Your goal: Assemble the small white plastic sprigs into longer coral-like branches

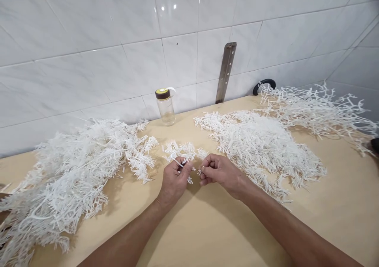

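Observation:
My left hand (172,183) is closed in a pinch around a white plastic branch (176,161), whose curved stem sticks out above the thumb. A small dark thing shows at the left fingertips, too small to name. Close beside it, my right hand (220,174) has its thumb and fingers pressed together on a small white sprig (199,171), mostly hidden by the fingers. The two hands are a little apart over the tabletop (204,227). Just beyond them lies a small cluster of white sprigs (185,148).
A large heap of white plastic sprigs (89,160) spreads on the left, another heap (263,148) on the right. Bare white branches (314,109) lie at the back right by a black ring (264,86). A clear bottle (166,111) and a metal strip (226,73) stand near the tiled wall (180,62).

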Demonstrator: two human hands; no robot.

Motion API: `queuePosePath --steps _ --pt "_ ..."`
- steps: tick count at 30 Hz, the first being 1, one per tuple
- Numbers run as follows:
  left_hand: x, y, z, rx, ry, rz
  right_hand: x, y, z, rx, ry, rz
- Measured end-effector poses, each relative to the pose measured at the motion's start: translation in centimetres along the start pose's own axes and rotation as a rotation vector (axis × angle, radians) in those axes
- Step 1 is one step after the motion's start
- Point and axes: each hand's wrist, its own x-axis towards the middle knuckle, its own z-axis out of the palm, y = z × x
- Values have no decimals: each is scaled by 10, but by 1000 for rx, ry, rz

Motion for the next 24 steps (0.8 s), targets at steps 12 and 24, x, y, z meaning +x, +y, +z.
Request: queuePosePath --steps 12,24 --pt "0 -1 0 -1 7 -58 -4 -1 8 -107 -72 -37" --pt "0 0 0 14 10 -66 -7 -3 16 -273 71 -121"
